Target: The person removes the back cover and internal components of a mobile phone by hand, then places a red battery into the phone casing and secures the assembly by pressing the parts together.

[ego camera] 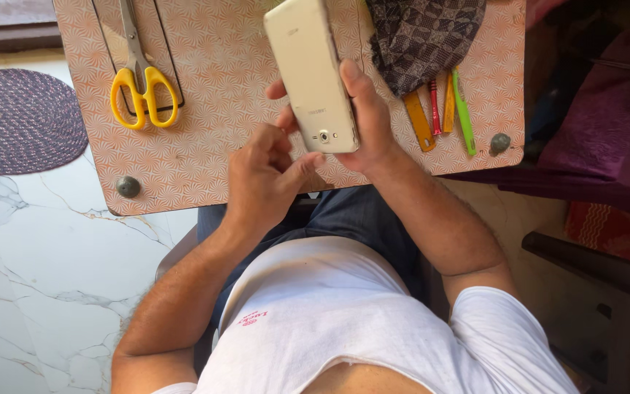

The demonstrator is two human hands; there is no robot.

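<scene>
- My right hand (370,120) wraps the lower end of the gold-white smartphone (311,73). The thumb lies along its right edge, and the other fingers (277,90) curl round from behind and show at the left edge. The phone is clamped between them, back cover up.
- My left hand (260,182) is curled loosely, its thumb tip touching the phone's bottom edge just beside the camera lens. The other fingers are folded in and hold nothing that I can see.
- The phone hangs in the air, tilted, above the patterned counter (205,102). Only its lower part is gripped, and the long upper part sticks out free.
- Judged risk: the grip sits low, so a push from my left thumb could lever the phone out of my right hand. It might then drop on the counter, or past the near edge onto my lap or the marble floor (45,241).
- If the thumb is prying at the cover, a slip could send the nail across the lens.
- The dark checked cloth (424,36) lies just beyond the phone's top, so the phone could catch it if it swung.
- The yellow-handled scissors (140,80) lie well to the left, and the coloured plastic tools (446,109) are close by my right wrist. A jerk of that wrist could sweep them off.
</scene>
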